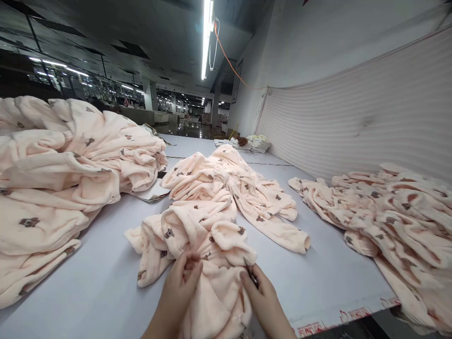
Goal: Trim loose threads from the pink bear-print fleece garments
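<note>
A pale pink fleece garment (215, 296) with small brown bear prints lies bunched on the table in front of me, one sleeve stretched out to the right. At its left side my left hand (181, 280) is closed, thumb and fingers drawn together against the fabric. Its fingertips are slightly blurred, and what they pinch is too small to make out. On the other side, my right hand (263, 294) is closed around small dark thread snips (252, 275). The blades point up and away beside a fold of the garment; the fingers partly cover the handles.
A large heap of the same fleece (88, 155) fills the left of the pale table (106, 278). Another pile (399, 226) hangs over the right edge. Papers (151, 190) lie by the left heap, folded cloth stacks (257, 143) at the back. Striped cloth (353, 108) covers the right wall.
</note>
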